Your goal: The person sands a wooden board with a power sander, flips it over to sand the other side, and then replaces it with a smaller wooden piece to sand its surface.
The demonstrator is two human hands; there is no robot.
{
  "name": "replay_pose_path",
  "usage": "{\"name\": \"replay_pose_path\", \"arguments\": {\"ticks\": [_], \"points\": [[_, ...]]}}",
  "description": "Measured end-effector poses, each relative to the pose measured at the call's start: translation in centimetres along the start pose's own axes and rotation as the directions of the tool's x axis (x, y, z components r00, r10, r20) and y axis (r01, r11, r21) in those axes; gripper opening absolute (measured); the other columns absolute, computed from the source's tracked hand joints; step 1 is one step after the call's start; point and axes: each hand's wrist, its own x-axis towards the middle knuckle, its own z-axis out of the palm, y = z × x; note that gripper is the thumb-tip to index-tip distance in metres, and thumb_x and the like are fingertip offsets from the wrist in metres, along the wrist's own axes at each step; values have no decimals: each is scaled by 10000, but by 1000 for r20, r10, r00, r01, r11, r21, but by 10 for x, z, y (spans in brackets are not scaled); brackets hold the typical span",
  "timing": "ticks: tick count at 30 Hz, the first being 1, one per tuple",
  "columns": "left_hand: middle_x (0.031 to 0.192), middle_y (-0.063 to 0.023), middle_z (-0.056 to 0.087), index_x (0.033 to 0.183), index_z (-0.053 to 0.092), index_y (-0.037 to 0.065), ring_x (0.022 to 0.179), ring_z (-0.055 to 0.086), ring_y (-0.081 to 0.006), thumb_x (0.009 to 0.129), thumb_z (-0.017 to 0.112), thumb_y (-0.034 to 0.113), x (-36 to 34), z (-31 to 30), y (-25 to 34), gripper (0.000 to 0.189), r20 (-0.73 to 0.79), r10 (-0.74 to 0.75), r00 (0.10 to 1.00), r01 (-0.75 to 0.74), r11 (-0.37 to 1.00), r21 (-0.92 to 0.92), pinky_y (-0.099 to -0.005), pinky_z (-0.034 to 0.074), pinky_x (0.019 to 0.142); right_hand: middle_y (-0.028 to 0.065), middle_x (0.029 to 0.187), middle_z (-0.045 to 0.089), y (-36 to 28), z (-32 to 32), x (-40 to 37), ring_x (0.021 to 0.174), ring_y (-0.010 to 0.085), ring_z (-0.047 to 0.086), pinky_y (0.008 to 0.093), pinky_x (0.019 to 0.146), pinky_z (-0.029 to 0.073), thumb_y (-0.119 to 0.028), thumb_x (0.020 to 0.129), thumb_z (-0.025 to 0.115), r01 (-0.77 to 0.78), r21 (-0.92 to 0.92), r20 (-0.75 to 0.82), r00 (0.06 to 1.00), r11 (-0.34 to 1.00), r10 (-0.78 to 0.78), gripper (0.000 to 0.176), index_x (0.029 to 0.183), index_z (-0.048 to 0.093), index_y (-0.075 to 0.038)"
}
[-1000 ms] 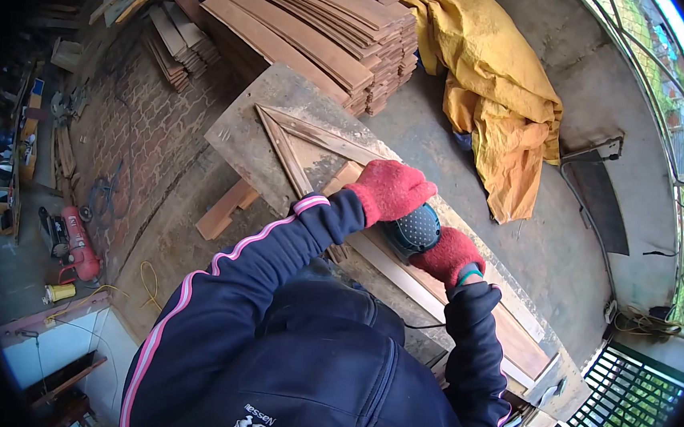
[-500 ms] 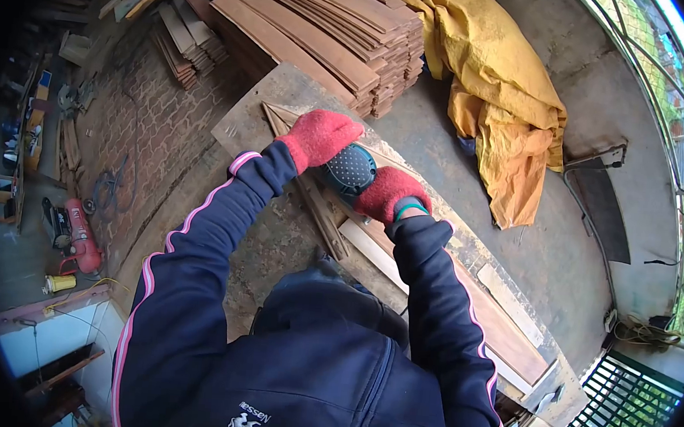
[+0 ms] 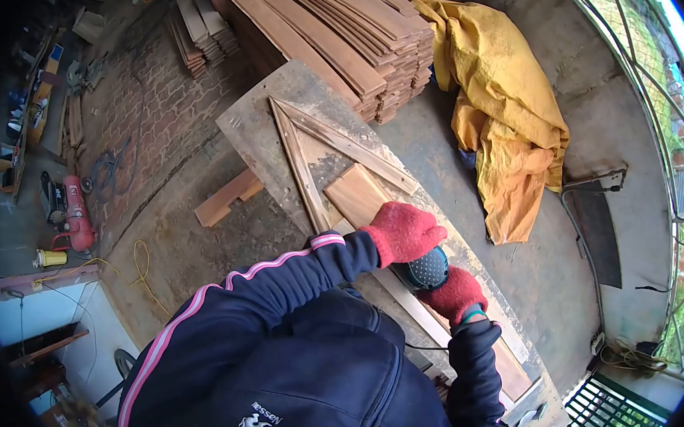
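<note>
Both my hands wear red gloves and grip a dark teal power sander (image 3: pixel 427 270), whose dotted round top faces up. My left hand (image 3: pixel 405 233) is closed over its front end. Around the rear of it, my right hand (image 3: pixel 456 293) is wrapped. Beneath the sander lies a long brown wooden board (image 3: pixel 357 193) on the workbench (image 3: pixel 246 123); its far end shows, while my hands and sleeves cover the middle. Narrow wooden strips (image 3: pixel 347 143) form a V around the board's far end.
Beyond the bench rises a stack of brown planks (image 3: pixel 332 36). A yellow tarpaulin (image 3: pixel 503 106) lies to its right. On the floor at left are a red compressor tank (image 3: pixel 78 213) and a yellow cable (image 3: pixel 141 270). A wood offcut (image 3: pixel 227 199) sits beside the bench.
Both hands and the sander have moved down the board toward the lower right, uncovering the board's far end and the strips. The camera view has shifted slightly too.
</note>
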Motion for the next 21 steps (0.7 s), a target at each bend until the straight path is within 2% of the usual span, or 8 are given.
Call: {"name": "replay_pose_path", "arguments": {"ticks": [4,7,10,13,14,16,21], "points": [[781,-185,685,778,706,94,780,674,-392,915,586,436,-6,13,13,387,8,6,1000,-6,999,-31,-505,521,700,160,1022,744,8,2,-11,966,370,706,451,856,559,-451,724,711,-50,-34,10,999,998,50,483,1082,727,-127],[771,-183,682,774,704,98,774,672,-393,916,593,422,-10,-1,-4,371,-36,0,999,-2,998,-67,-504,520,695,163,1027,743,-12,-3,-5,973,370,705,448,859,557,-444,729,707,-59,-50,22,998,997,60,473,1073,728,-121],[784,-174,683,778,703,105,785,669,-392,917,600,409,-10,-30,-32,350,-56,-2,998,1,1000,-29,-496,519,693,171,1031,741,-43,-5,11,985,365,705,440,855,559,-396,744,689,36,-14,-2,999,999,-36,434,1068,732,-111],[815,-175,683,817,705,105,808,666,-393,928,593,388,-5,-71,-57,324,-59,6,998,-5,1000,23,-495,519,708,178,1013,742,-86,-16,25,971,371,708,440,846,562,-349,764,658,41,-24,-6,999,999,-41,384,1037,742,-91],[833,-182,681,840,704,98,826,664,-394,939,583,375,-2,-77,-74,317,-81,40,996,-37,999,40,-488,520,716,178,1013,742,-96,-14,36,971,371,708,440,846,562,-349,764,658,40,-22,-7,999,999,-40,384,1037,742,-91],[834,-183,681,842,703,94,827,663,-395,941,583,376,2,-102,-93,322,-73,26,997,-22,998,56,-486,519,713,187,994,739,-117,-10,58,952,385,702,454,849,552,-444,698,731,85,-8,-85,993,996,-86,480,1036,742,-102],[836,-177,686,857,704,83,838,665,-387,953,569,368,10,-147,-128,330,-67,-9,998,13,998,55,-466,520,728,197,995,737,-160,-16,90,972,395,697,452,851,549,-442,734,705,188,-14,-112,976,982,-188,464,1011,746,-72]]}}
